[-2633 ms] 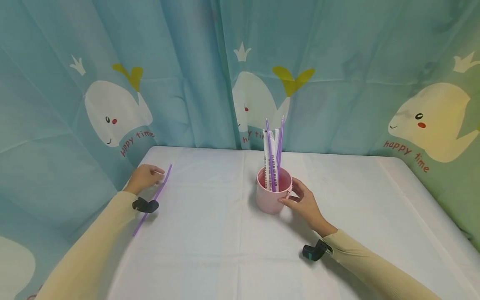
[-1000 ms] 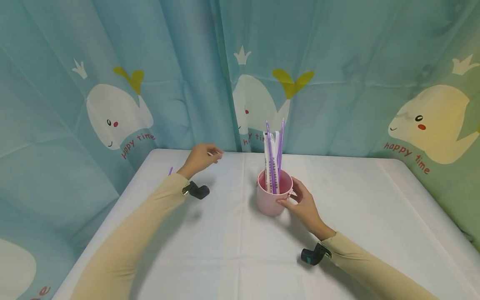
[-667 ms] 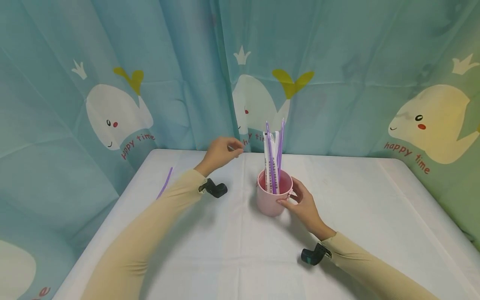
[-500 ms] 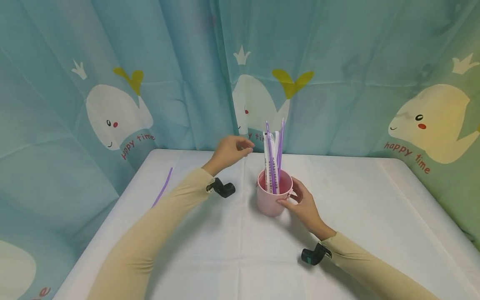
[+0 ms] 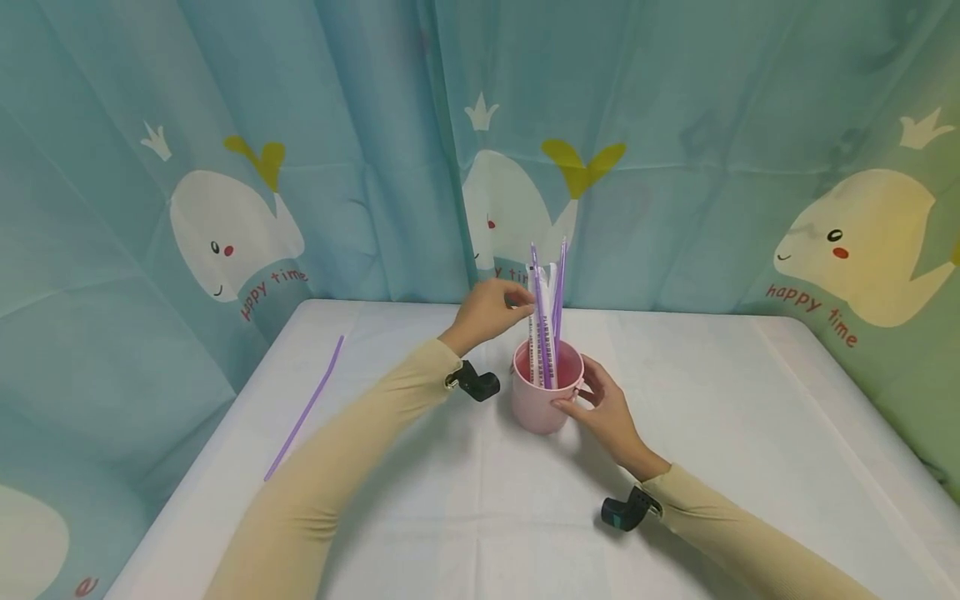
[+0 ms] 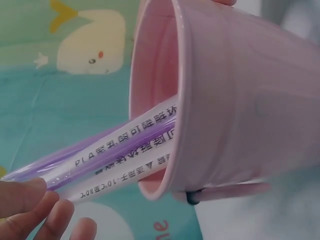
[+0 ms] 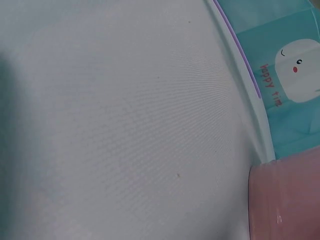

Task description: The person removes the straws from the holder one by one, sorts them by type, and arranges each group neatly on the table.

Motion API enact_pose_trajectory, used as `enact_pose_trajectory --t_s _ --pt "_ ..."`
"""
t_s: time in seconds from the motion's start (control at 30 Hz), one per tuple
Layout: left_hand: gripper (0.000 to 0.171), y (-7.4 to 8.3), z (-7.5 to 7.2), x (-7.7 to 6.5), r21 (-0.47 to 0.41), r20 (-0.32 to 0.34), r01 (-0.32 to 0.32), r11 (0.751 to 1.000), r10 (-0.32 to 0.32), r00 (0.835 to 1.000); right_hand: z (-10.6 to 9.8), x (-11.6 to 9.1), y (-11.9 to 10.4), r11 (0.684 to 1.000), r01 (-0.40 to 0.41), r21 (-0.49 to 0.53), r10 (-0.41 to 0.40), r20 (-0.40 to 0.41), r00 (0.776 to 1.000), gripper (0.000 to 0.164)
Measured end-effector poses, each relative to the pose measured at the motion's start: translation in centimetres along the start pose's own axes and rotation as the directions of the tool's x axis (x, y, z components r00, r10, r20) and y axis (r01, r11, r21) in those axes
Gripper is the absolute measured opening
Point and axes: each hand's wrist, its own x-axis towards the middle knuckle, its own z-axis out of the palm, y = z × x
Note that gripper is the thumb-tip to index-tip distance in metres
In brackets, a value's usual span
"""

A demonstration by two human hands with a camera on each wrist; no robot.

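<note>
My right hand [image 5: 611, 412] grips the right side of a small pink bucket [image 5: 536, 410], thumb at the front and fingers round the side; the hand itself is out of the right wrist view. Purple straws [image 5: 560, 292] and white-wrapped straws with printed text [image 6: 125, 135] stand in the bucket, tops well above its rim. My left hand [image 5: 491, 312] is at the upper left of these straws, fingers loosely bent and fingertips right beside them. In the left wrist view, its thumb and fingers overlap the straws' ends. A single purple straw [image 5: 303, 412] lies on the table at left.
A white cloth covers the table [image 5: 720, 400]. Blue-green curtains [image 5: 375, 125] with whale prints hang behind it and at both sides. Black wrist cameras [image 5: 478, 383] are strapped to both wrists.
My left hand has left the lone purple straw and travelled right to the straws in the bucket. That straw stays on the table. My right hand keeps its grip on the bucket.
</note>
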Motion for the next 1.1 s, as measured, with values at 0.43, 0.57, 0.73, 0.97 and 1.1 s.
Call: enact_pose_trajectory --t_s 0.43,0.57,0.73,0.97,1.1 --pt "0.022 1.5 1.6 0.5 0.023 0.027 0.01 1.0 -0.01 1.0 -0.2 -0.1 0.1 1.0 0.021 -0.011 -0.021 0.0 1.0 0.076" --pt "0.023 1.8 2.1 0.7 0.02 0.032 0.013 1.0 -0.014 0.999 -0.1 0.0 0.1 1.0 0.021 -0.011 -0.021 -0.003 1.0 0.076" --pt "0.024 2.3 2.4 0.9 0.01 0.066 0.032 0.999 -0.033 0.997 -0.1 0.0 0.1 0.999 0.028 -0.022 -0.028 -0.007 1.0 0.075" --pt "0.025 2.5 2.6 0.9 -0.022 0.117 0.023 0.999 -0.021 0.993 0.0 0.1 0.1 1.0 0.018 -0.02 -0.018 -0.009 1.0 0.074" --pt "0.025 2.5 2.5 0.9 -0.047 0.133 0.019 0.999 -0.013 0.991 -0.1 0.0 0.0 1.0 0.009 -0.013 -0.009 0.0 1.0 0.075"
